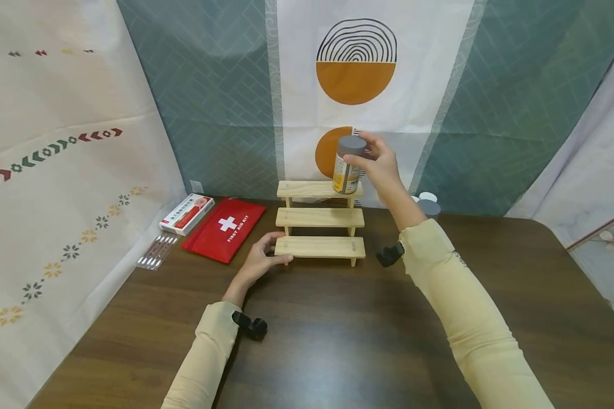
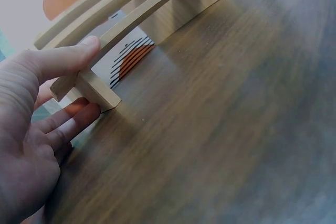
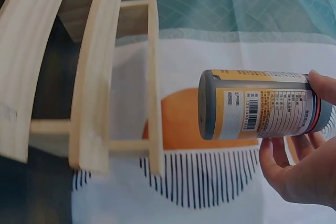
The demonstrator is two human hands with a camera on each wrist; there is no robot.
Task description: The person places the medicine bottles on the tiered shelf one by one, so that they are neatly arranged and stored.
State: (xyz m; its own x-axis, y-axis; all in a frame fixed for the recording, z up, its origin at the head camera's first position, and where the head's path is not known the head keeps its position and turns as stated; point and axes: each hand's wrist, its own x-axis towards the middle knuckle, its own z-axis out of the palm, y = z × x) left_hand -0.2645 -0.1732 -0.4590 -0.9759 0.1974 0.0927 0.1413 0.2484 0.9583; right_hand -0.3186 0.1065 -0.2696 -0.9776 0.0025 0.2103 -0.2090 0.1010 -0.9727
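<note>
A three-step wooden rack (image 1: pixel 319 217) stands on the dark table by the back curtain. My left hand (image 1: pixel 262 258) grips the left end of its lowest step; in the left wrist view the thumb (image 2: pixel 79 56) lies on the board and the other fingers are by its leg. My right hand (image 1: pixel 381 165) holds a supplement bottle (image 1: pixel 345 173) with a grey lid and a yellow and white label near its top. The bottle is upright at the right part of the top step. In the right wrist view a gap shows between the bottle's base (image 3: pixel 207 106) and the top step (image 3: pixel 154 82).
Left of the rack lie a red first aid pouch (image 1: pixel 225 229), a white and red medicine box (image 1: pixel 187 214) and a clear pack of swabs (image 1: pixel 156 251). More lidded containers (image 1: pixel 428 205) stand behind my right forearm. Curtains border the table at the back and left.
</note>
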